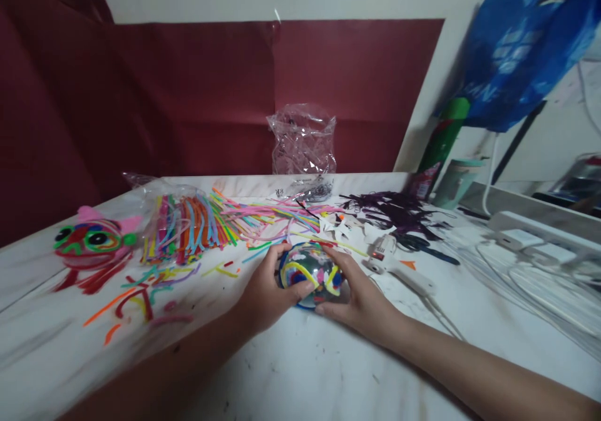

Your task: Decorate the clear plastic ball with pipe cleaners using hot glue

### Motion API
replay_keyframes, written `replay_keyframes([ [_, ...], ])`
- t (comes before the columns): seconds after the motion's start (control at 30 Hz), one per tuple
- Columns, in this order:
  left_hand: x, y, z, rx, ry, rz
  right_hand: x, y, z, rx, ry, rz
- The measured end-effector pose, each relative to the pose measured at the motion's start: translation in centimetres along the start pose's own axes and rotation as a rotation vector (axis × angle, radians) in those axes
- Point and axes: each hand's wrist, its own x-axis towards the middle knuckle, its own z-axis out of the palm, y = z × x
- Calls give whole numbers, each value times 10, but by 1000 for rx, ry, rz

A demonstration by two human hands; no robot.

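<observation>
Between my two hands is a clear rounded ball (307,278) decorated with coloured pipe cleaners, yellow arcs and a blue rim among them. My left hand (272,289) grips its left side, thumb across the front. On the right side my right hand (359,292) curves around it, thumb near the lower front edge. The ball rests on or just above the table; I cannot tell which. Right of it lies a white glue gun (399,269) with a cord. A bundle of pipe cleaners (188,227) in clear wrap lies to the left.
At far left stands a decorated pink-and-red face figure (96,242). Cut pipe cleaner pieces (141,302) are scattered nearby. Dark purple strands (394,211) and scissors (427,245) lie at right, beside a power strip (530,239) with cables. Behind sits a clear plastic bag (305,142).
</observation>
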Motion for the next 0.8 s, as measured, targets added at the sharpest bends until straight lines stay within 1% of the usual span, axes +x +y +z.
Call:
replay_keyframes([
  [0.23,4,-7,0,-56,-9,4,0,-2,0,-29,2,-33],
  [0.37,2,-2,2,-85,-4,-9,-2,-3,2,-63,6,-35],
  [0.47,0,7,5,-53,27,-53,-4,-7,4,-99,4,-24],
  [0.57,-1,12,6,-22,25,-68,-5,-11,4,-123,-3,-1],
  [0.8,1,5,4,-30,15,-55,-3,-14,5,-127,-12,52],
])
